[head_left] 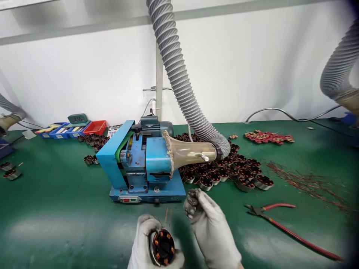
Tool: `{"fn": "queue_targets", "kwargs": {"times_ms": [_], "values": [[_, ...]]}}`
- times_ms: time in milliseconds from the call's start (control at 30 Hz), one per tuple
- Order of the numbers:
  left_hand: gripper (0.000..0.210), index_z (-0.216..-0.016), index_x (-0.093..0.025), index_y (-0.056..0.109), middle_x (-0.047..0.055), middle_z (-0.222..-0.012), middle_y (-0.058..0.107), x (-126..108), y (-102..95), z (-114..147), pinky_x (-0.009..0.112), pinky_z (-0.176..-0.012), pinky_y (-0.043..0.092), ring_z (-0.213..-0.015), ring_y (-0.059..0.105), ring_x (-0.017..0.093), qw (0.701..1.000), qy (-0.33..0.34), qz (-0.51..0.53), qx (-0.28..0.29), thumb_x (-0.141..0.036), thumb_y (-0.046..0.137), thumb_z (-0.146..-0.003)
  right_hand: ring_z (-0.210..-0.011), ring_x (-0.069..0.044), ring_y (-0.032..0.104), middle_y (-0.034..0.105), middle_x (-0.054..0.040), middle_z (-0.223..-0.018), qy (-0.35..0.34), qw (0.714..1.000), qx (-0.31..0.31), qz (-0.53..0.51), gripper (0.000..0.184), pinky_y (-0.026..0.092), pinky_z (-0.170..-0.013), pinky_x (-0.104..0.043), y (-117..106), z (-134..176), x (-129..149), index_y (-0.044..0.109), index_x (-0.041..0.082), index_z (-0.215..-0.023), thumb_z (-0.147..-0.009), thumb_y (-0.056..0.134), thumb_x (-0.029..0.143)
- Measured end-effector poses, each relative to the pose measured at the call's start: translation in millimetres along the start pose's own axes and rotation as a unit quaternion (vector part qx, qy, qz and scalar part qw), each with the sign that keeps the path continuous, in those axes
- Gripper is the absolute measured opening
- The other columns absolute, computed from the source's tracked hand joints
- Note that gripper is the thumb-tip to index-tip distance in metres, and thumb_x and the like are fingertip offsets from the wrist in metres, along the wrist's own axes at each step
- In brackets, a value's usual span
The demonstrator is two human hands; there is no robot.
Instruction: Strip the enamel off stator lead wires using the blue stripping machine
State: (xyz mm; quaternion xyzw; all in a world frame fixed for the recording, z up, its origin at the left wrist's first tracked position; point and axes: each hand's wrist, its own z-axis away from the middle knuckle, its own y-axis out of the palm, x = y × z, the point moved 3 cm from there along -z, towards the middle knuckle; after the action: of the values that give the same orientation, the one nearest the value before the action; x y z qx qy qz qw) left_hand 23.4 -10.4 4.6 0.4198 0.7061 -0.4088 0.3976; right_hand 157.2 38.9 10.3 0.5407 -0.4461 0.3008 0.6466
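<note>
My left hand, in a white glove, is wrapped round a motor stator at the bottom middle. Copper windings and a dark core face up at me, and thin copper wire ends stick up from its far side. To the right, my gloved right hand is raised with its fingers curled in, their tips blackened. Whether anything sits inside those fingers is hidden. The two hands are apart. Just beyond them stands a blue belt-driven machine with a red and white switch on its base.
A grey hose comes down to the machine's clear funnel. Many stators stand behind it. Red-handled cutters and loose copper wires lie at right, beyond them red ring-shaped parts. Blue bins and a red bin stand back left.
</note>
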Motion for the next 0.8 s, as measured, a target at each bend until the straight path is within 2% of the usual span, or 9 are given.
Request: {"fn": "queue_targets", "kwargs": {"times_ms": [67,100,200,267,367,467,533,633,800], "values": [[0.046,-0.095,-0.028,0.051,0.001,-0.096,0.048,4,0.9,-4,0.028,-0.078,0.045,-0.089,0.052,0.019,0.999,-0.011,0.031,-0.001,-0.009,0.063,-0.055,-0.054,-0.016,0.06,0.065,-0.0029,-0.062,-0.104,0.99,0.033,0.085,0.017,0.049,-0.048,-0.026,-2,6,5,0.066,0.021,-0.071,-0.076,0.062,0.038],[0.047,-0.099,-0.029,0.052,0.002,-0.1,0.048,6,1.9,-5,0.028,-0.079,0.045,-0.092,0.052,0.019,0.999,-0.013,0.051,0.0,-0.011,0.063,-0.057,-0.063,-0.019,0.064,0.069,-0.0048,-0.072,-0.166,0.973,0.069,0.142,0.01,0.052,-0.054,-0.028,0,11,6,0.068,0.022,-0.077,-0.075,0.064,0.032],[0.041,-0.104,-0.031,0.054,0.003,-0.103,0.051,13,6.1,-11,0.03,-0.084,0.045,-0.098,0.052,0.02,0.995,0.012,0.096,0.003,-0.016,0.061,-0.066,-0.086,-0.023,0.066,0.07,-0.0075,-0.1,-0.347,0.87,0.152,0.314,0.029,0.054,-0.073,-0.034,12,26,4,0.064,0.026,-0.101,-0.072,0.068,0.023],[0.033,-0.101,-0.03,0.057,0.004,-0.1,0.052,18,8.3,-15,0.031,-0.084,0.046,-0.098,0.053,0.021,0.994,0.026,0.11,-0.007,-0.019,0.06,-0.07,-0.087,-0.023,0.066,0.069,-0.0083,-0.102,-0.399,0.832,0.148,0.357,0.036,0.055,-0.073,-0.034,17,28,1,0.058,0.025,-0.107,-0.073,0.067,0.027],[0.033,-0.101,-0.029,0.057,0.004,-0.101,0.052,24,11.1,-21,0.028,-0.079,0.049,-0.096,0.055,0.02,0.992,0.023,0.127,-0.007,-0.018,0.062,-0.07,-0.078,-0.021,0.067,0.07,-0.0064,-0.089,-0.394,0.837,0.113,0.362,0.03,0.055,-0.066,-0.031,22,20,-4,0.058,0.023,-0.102,-0.074,0.064,0.033],[0.041,-0.108,-0.029,0.052,0.004,-0.111,0.051,31,16.1,-29,0.028,-0.086,0.047,-0.102,0.053,0.02,0.991,-0.032,0.127,0.037,-0.017,0.063,-0.07,-0.073,-0.02,0.066,0.07,-0.0059,-0.083,-0.333,0.852,0.096,0.392,0.024,0.054,-0.064,-0.03,27,6,-12,0.061,0.021,-0.096,-0.076,0.06,0.034],[0.037,-0.11,-0.028,0.049,0.005,-0.114,0.052,37,20.8,-35,0.029,-0.091,0.044,-0.106,0.052,0.019,0.988,-0.065,0.128,0.062,-0.02,0.059,-0.075,-0.077,-0.022,0.065,0.07,-0.0074,-0.086,-0.291,0.853,0.096,0.422,0.024,0.054,-0.068,-0.033,31,-4,-16,0.063,0.02,-0.095,-0.077,0.057,0.034],[0.031,-0.111,-0.025,0.048,0.006,-0.115,0.052,45,28.1,-46,0.03,-0.095,0.041,-0.108,0.051,0.018,0.987,-0.07,0.139,0.046,-0.023,0.053,-0.08,-0.082,-0.023,0.064,0.07,-0.0087,-0.089,-0.24,0.856,0.094,0.448,0.025,0.051,-0.074,-0.037,37,-17,-18,0.064,0.018,-0.096,-0.08,0.052,0.033],[0.03,-0.107,-0.023,0.047,0.006,-0.111,0.055,48,39.6,-62,0.031,-0.095,0.04,-0.104,0.053,0.018,0.98,-0.085,0.175,0.037,-0.02,0.054,-0.078,-0.08,-0.023,0.063,0.07,-0.0078,-0.085,-0.212,0.876,0.072,0.428,0.023,0.049,-0.075,-0.037,42,-32,-16,0.065,0.019,-0.09,-0.082,0.046,0.03]]}}
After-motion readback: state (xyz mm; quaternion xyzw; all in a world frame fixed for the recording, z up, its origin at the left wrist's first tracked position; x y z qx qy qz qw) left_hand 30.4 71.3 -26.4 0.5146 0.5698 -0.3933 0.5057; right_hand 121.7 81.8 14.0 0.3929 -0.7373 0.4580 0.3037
